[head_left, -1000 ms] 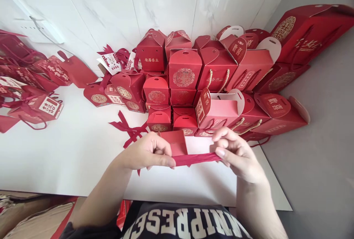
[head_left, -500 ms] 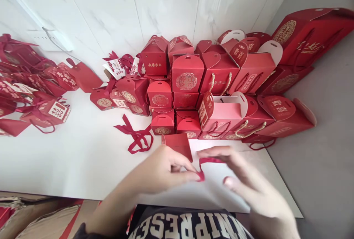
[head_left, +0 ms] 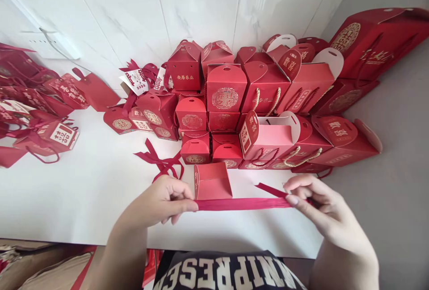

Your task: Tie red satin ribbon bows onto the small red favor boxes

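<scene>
A dark red ribbon [head_left: 241,203] is stretched level between my two hands, above the front part of the white table. My left hand [head_left: 172,198] pinches one end of it between thumb and finger. At the other side my right hand [head_left: 310,200] is closed on the ribbon, and a loose tail of it points up and left from the fingers. Just behind the taut ribbon stands a small red paper box [head_left: 213,180], its top folded down. More ribbon [head_left: 162,162] lies in a loose tangle on the table, behind my left hand.
Stacked red gift boxes [head_left: 225,93] fill the back of the white table [head_left: 110,182] against the tiled wall. Red bags and boxes [head_left: 55,136] crowd the left side. A grey wall [head_left: 398,169] bounds the right. Cardboard [head_left: 56,267] shows below the front edge.
My hands have moved apart, left hand leftward and right hand rightward, pulling the ribbon straight. My right hand, spread before, now grips the ribbon. The view has shifted slightly.
</scene>
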`<state>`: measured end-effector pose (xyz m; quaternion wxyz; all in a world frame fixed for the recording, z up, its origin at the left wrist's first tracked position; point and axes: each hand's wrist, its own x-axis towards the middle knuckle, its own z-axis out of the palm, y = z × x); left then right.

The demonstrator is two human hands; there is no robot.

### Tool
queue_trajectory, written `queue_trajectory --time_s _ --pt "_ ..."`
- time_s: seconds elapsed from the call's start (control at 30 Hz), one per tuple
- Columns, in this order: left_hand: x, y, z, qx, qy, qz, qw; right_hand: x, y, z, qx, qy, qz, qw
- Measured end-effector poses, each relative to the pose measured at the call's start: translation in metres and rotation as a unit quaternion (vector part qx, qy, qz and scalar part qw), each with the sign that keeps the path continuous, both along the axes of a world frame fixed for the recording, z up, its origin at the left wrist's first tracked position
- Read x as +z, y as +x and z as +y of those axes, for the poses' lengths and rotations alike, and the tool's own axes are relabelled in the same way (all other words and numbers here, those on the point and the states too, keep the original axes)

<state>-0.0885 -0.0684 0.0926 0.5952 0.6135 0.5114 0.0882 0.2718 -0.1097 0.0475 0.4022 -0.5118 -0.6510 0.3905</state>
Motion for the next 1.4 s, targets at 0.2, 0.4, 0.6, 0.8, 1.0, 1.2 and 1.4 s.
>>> queue_trajectory --time_s 0.2,0.4,0.6,0.8,1.0,1.2,1.4 --pt "0.004 -0.013 0.007 0.040 0.044 0.027 0.998 -0.006 0.057 0.000 -0.182 -0.028 -0.199 0.962" --pt "0.013 0.062 -0.006 -0.013 0.134 0.015 0.991 0.023 -0.013 0.002 0.032 0.016 -0.181 0.983" --pt "0.010 0.098 -0.012 -0.002 0.189 -0.020 0.982 0.017 -0.084 0.016 0.175 -0.096 0.090 0.976" --pt "0.010 0.077 -0.009 0.032 0.115 -0.005 0.993 0.010 -0.061 0.022 0.171 -0.139 0.075 0.973" --pt "0.008 0.081 -0.007 0.010 0.367 0.088 0.926 0.007 -0.071 0.033 0.156 -0.145 0.096 0.972" --pt "-0.022 0.087 0.004 0.083 0.462 0.184 0.863 -0.004 -0.074 0.045 -0.008 -0.084 -0.004 0.996" --pt "-0.035 0.086 0.004 0.049 0.442 0.166 0.880 -0.002 -0.083 0.045 0.011 -0.088 -0.004 0.996"
